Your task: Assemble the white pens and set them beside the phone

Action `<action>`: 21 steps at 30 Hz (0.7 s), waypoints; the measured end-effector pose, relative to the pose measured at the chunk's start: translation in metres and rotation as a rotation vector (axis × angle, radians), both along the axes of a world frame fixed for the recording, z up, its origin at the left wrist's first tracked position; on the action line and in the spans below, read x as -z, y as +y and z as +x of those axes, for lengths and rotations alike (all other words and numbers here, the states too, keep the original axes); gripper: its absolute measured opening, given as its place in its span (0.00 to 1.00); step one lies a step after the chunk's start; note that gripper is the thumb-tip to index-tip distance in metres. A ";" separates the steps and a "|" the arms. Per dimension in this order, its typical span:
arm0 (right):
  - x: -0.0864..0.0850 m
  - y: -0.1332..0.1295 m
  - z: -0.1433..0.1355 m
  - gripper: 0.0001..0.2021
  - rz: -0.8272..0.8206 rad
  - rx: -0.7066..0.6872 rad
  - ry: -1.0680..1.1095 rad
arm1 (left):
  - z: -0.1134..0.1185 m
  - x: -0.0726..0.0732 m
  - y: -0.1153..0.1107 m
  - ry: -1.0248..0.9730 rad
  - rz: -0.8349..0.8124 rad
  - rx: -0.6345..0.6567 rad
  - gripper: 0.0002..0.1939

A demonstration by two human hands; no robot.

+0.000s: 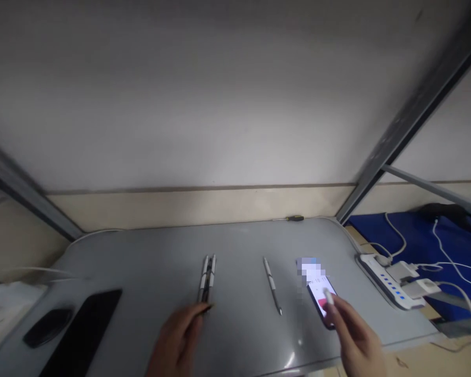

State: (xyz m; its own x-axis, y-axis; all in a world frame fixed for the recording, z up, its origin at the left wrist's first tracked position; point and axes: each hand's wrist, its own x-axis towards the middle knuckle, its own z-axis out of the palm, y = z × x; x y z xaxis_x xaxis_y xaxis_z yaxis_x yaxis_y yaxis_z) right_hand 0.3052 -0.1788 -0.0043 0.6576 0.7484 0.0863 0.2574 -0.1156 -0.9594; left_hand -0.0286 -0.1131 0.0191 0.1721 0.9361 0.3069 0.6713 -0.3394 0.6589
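Head view: left hand (176, 340) seemingly on pens (207, 278).

Light: dim, greyish; brightest on the lit phone screen (320, 293).
Glare: soft sheen on the grey table (294, 356).
Sharpness: slightly blurred overall, edges apparently bowed.

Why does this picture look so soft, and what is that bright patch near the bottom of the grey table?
Head view: the whole frame is slightly blurred, the left hand and right hand most. The bright patch is glare on the table. The lit phone screen is washed out and partly pixelated. Straight edges bow from lens distortion.
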 end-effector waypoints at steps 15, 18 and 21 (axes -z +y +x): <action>-0.022 0.076 -0.034 0.14 0.118 -0.662 -0.830 | 0.065 -0.008 0.051 0.286 0.117 0.285 0.15; -0.026 0.080 -0.041 0.15 0.133 -0.691 -0.811 | 0.071 -0.006 0.049 0.310 0.078 0.318 0.16; -0.028 0.084 -0.049 0.16 0.143 -0.734 -0.814 | 0.080 -0.001 0.045 0.293 0.060 0.318 0.14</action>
State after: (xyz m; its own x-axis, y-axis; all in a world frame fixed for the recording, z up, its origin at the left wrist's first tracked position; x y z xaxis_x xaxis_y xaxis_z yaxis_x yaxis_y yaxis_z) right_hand 0.2563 -0.0944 0.0240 -0.2353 0.8819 0.4086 0.7784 0.4227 -0.4641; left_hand 0.0517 -0.0681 0.0202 0.5368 0.8044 0.2543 0.6831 -0.5913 0.4287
